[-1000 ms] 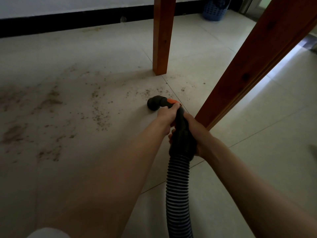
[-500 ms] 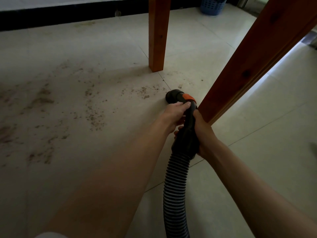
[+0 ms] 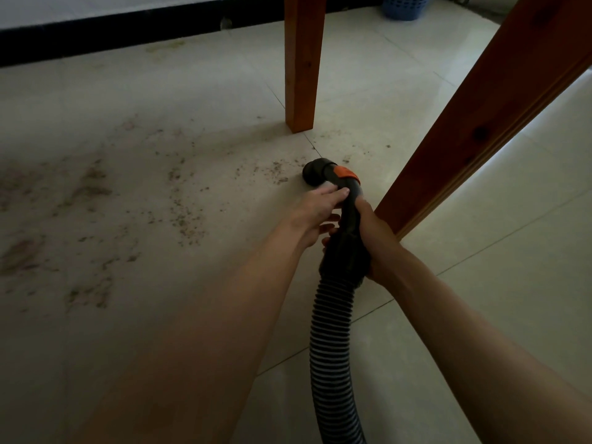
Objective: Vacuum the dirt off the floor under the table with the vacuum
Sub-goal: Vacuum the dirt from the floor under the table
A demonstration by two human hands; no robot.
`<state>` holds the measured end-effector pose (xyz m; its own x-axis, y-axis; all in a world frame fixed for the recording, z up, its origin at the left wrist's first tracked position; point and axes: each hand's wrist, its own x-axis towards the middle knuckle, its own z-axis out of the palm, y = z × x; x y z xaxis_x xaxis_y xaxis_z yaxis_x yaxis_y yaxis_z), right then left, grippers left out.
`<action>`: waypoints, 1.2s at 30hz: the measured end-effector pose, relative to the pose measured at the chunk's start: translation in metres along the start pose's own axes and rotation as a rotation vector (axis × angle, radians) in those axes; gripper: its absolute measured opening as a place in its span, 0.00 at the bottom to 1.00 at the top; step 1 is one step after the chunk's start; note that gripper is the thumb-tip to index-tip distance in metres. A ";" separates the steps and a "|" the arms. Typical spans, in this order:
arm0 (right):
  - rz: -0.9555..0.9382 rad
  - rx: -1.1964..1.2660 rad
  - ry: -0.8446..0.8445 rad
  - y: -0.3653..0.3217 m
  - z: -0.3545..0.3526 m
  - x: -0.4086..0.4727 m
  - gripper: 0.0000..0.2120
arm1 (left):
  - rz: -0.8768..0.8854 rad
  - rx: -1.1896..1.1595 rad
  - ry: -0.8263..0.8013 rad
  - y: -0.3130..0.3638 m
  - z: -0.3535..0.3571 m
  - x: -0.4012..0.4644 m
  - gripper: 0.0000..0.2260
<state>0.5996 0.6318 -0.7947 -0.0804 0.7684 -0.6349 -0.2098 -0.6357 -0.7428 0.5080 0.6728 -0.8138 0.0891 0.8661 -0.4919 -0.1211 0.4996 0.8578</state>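
The black vacuum nozzle (image 3: 315,173) with an orange band sits low on the pale tiled floor, just right of a trail of dark dirt specks (image 3: 275,174). My left hand (image 3: 317,209) grips the black handle just behind the orange band. My right hand (image 3: 376,248) holds the thick handle lower down, where the ribbed grey hose (image 3: 331,341) starts and runs back toward me. More dirt (image 3: 185,216) lies in patches across the tiles to the left, with larger smudges (image 3: 89,187) at far left.
A wooden table leg (image 3: 302,65) stands just beyond the nozzle. A second slanting wooden leg (image 3: 480,123) rises right beside my right hand. A black skirting board (image 3: 128,30) runs along the far wall. A blue basket (image 3: 405,6) stands at the back right.
The nozzle swung right toward the slanting leg, then came slightly back left toward the dirt trail. Both hands stayed on the handle throughout.
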 end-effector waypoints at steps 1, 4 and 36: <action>0.014 -0.003 -0.022 -0.001 0.000 -0.001 0.22 | 0.002 -0.008 0.005 0.000 -0.001 0.001 0.04; 0.044 -0.043 -0.072 -0.003 0.004 -0.005 0.21 | -0.004 -0.029 0.036 0.001 -0.007 0.002 0.06; -0.160 -0.259 0.106 0.012 0.006 0.006 0.19 | 0.004 -0.075 -0.057 0.006 -0.001 0.008 0.13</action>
<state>0.5910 0.6287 -0.8063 0.0383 0.8569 -0.5140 0.0449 -0.5154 -0.8558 0.5070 0.6831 -0.8130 0.1440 0.8670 -0.4770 -0.1950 0.4974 0.8453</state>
